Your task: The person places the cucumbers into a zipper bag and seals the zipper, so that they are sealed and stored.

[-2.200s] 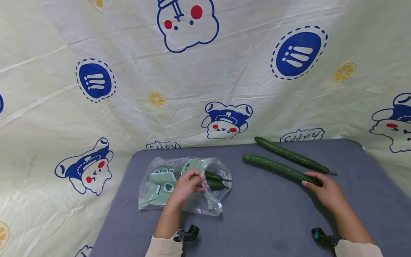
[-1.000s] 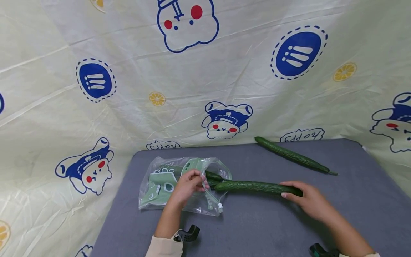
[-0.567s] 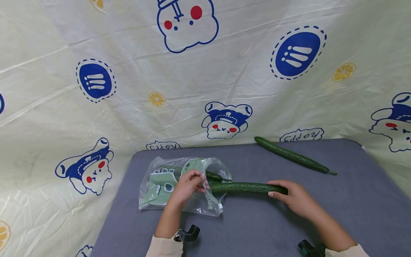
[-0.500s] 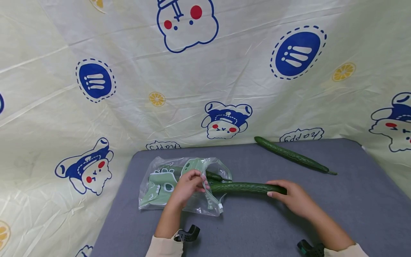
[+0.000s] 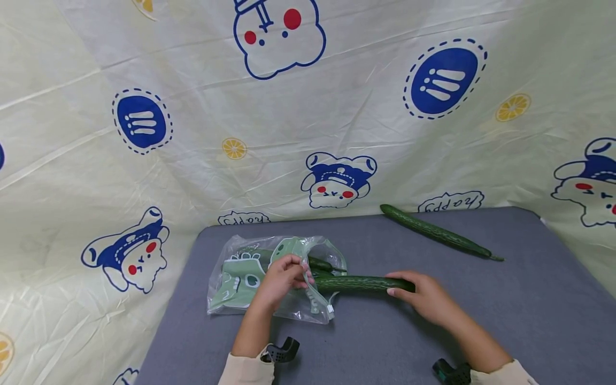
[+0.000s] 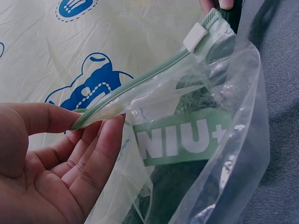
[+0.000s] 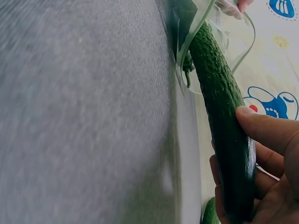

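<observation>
A clear zip bag (image 5: 317, 313) with a green cartoon print lies on its side at the left of the table, its mouth facing right. My left hand (image 5: 284, 278) pinches the green zip edge of the mouth between thumb and fingers, as the left wrist view shows close up. Inside the bag are other cucumbers (image 5: 321, 263), partly hidden by print and hand. My right hand (image 5: 425, 294) grips the right end of a long cucumber (image 5: 361, 283), thumb on one side and fingers round the other. That cucumber's far end is inside the bag's mouth.
Another cucumber (image 5: 435, 231) lies slantwise at the back right of the grey table (image 5: 375, 342). Behind the table hangs a pale patterned cloth (image 5: 192, 176). A white zip slider (image 6: 195, 37) sits along the bag's edge.
My right hand has lifted the nearer cucumber from beside the other one, brought it left and slid its end into the bag's mouth. My left hand has stayed at the bag's edge.
</observation>
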{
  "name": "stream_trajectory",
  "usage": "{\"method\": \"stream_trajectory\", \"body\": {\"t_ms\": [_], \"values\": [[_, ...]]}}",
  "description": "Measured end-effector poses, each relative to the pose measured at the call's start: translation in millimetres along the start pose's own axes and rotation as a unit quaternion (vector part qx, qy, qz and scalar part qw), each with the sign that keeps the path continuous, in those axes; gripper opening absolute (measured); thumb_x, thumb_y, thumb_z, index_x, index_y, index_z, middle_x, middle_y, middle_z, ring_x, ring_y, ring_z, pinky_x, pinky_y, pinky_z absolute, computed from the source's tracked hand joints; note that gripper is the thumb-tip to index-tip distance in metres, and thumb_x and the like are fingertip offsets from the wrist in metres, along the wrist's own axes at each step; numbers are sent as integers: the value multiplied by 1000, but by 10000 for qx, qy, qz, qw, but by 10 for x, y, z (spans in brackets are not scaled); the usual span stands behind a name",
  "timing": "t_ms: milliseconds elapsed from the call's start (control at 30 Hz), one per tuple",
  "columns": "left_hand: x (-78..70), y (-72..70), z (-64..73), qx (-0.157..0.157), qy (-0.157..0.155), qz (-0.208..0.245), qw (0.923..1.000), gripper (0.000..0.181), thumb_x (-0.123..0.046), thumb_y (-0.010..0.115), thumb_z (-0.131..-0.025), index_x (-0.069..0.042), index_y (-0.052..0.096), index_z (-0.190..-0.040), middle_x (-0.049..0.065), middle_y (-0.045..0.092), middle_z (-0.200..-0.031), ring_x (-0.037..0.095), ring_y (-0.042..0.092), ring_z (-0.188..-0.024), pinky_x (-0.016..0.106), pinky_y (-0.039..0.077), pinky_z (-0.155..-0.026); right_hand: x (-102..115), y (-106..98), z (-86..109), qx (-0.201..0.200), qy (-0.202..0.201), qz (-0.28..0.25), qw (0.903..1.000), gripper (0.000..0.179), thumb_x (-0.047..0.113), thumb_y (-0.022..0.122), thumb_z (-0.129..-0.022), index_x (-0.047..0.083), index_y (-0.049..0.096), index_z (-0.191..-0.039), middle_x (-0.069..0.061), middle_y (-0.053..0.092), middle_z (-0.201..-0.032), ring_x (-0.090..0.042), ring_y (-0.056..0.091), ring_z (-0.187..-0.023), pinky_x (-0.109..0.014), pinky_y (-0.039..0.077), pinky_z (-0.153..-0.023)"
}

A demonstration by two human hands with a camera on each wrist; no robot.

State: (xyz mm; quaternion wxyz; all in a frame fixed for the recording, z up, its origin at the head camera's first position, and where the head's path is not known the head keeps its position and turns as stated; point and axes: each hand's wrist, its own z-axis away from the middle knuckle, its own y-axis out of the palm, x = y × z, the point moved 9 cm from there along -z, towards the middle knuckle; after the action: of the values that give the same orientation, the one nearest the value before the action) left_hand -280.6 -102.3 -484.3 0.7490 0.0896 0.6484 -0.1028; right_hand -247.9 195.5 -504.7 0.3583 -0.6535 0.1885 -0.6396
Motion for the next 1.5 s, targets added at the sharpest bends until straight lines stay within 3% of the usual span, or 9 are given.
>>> {"method": "stream_trajectory", "body": {"t_ms": [867, 1100, 1300, 1500], "values": [[-7, -4, 32, -7, 5, -96, 10000, 15, -11, 55, -102, 3, 56, -107, 5, 69, -89, 16, 73, -81, 32, 62, -75, 284, 374, -179, -30, -80, -330, 9994, 39, 36, 70, -94, 19, 68, -129, -12, 66, -136, -40, 55, -133, -62, 45, -108], [-5, 0, 26, 10, -5, -56, 10000, 15, -10, 55, -102, 3, 56, -107, 5, 69, -89, 16, 73, -81, 31, 62, -75, 324, 416, -179, -120, -324, -40, 9994, 38, 36, 72, -93, 20, 71, -127, -8, 69, -132, -37, 60, -129, -58, 48, -106], [-14, 5, 26, -1, 5, -37, 10000, 14, -10, 54, -102, 3, 56, -108, 5, 69, -90, 16, 72, -81, 32, 62, -76, 294, 432, -211, 141, -462, -15, 9988, 40, 35, 72, -93, 17, 69, -128, -11, 67, -134, -39, 58, -130, -59, 48, -106], [-16, 16, 19, 15, 32, 10, 10000, 13, -8, 54, -101, 3, 56, -107, 4, 68, -88, 16, 72, -79, 31, 62, -75, 302, 406, -206, 333, -914, 247, 9950, 42, 19, 78, -88, 14, 67, -128, -8, 66, -129, -35, 61, -123, -56, 50, -103]]}}
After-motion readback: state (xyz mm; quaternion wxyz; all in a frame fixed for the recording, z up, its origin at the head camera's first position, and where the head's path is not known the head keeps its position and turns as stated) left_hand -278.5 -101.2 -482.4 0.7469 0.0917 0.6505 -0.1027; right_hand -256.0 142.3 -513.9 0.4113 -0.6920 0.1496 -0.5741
